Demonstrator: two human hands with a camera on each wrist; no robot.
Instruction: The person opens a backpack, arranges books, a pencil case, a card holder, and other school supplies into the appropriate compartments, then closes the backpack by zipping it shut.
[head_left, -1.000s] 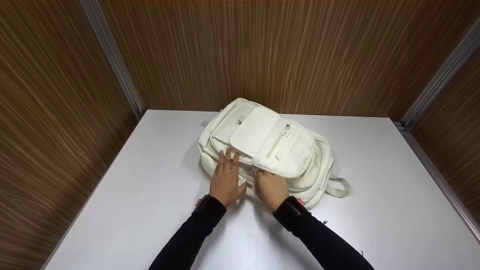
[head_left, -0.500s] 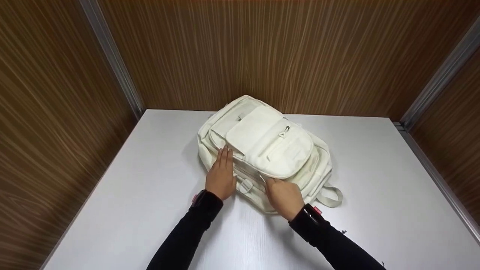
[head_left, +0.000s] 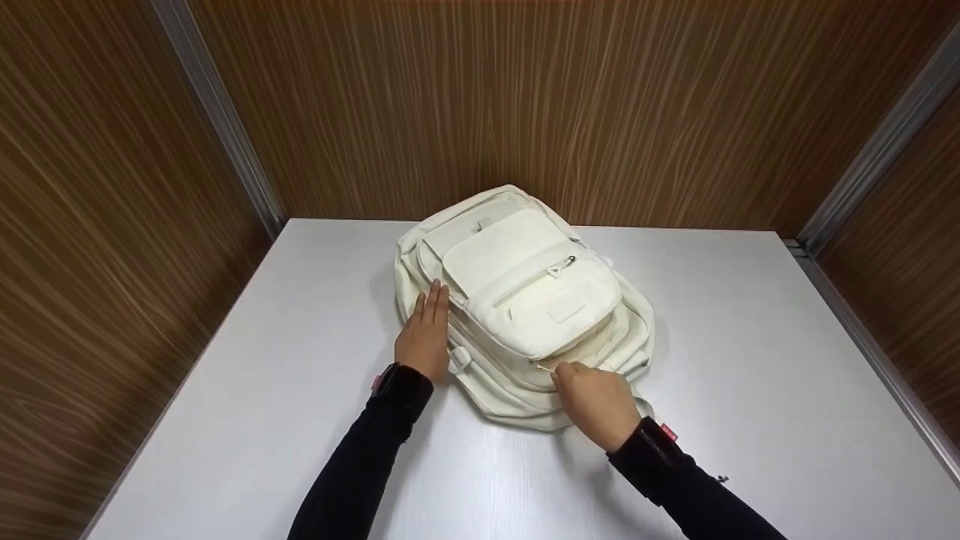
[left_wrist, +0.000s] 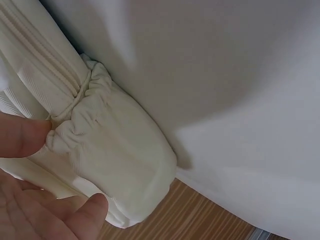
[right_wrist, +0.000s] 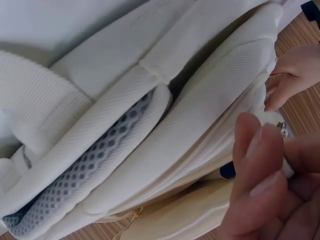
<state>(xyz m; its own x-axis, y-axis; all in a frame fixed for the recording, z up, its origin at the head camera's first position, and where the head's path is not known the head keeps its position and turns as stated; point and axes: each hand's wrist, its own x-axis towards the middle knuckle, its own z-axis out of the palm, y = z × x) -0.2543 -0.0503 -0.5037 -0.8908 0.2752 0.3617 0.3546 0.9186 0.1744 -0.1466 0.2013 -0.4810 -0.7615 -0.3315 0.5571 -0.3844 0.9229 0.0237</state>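
Observation:
A cream backpack (head_left: 525,300) lies front side up on the white table, set at a slant. My right hand (head_left: 598,401) pinches a zipper pull (head_left: 543,367) at the near corner of its front pocket. In the right wrist view a small white piece (right_wrist: 287,167) shows between thumb and fingers, and the pocket's yellowish lining (right_wrist: 190,205) is visible through the parted zip. My left hand (head_left: 425,335) rests with straight fingers against the backpack's left side. The left wrist view shows its thumb at the gathered edge of a side pocket (left_wrist: 120,145).
The white table (head_left: 300,315) extends around the backpack. Brown wood-grain panels (head_left: 480,97) with metal corner strips enclose it at the back and both sides. A carry loop (head_left: 643,407) and grey mesh padding (right_wrist: 90,165) show on the backpack.
My right hand has drawn the zipper pull toward the right and nearer along the pocket. The backpack has turned clockwise, and my left hand has shifted left and slightly farther away.

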